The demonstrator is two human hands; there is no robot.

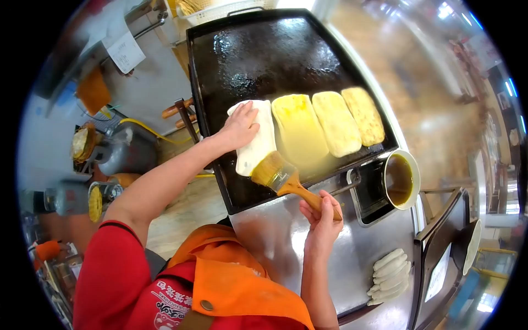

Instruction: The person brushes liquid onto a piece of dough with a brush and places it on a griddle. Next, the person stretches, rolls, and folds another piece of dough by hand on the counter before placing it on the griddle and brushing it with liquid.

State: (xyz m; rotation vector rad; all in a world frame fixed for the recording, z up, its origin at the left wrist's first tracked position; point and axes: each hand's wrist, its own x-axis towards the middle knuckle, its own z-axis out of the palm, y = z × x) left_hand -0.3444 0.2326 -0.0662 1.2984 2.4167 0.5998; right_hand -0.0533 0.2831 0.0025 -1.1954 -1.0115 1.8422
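Note:
My left hand (242, 125) lies flat on a pale, raw-looking slab of dough (261, 144), fingers stretched out, at the left of a black griddle (264, 52). A wide pastry brush (297, 190) with a wooden handle is gripped in my right hand (320, 220). Its bristles touch the lower end of that same dough. To the right, a yellow, oily slab (300, 129) lies beside a lightly cooked flatbread (336, 122) and a browner flatbread (363, 116) near the griddle's edge.
A white bowl of brownish-yellow oil (399, 179) stands at the griddle's right corner, beside a dark rectangular well. Several pale dough strips (391, 278) are piled on the steel counter (275, 236). A grey gas cylinder (129, 147) with a yellow hose stands at left.

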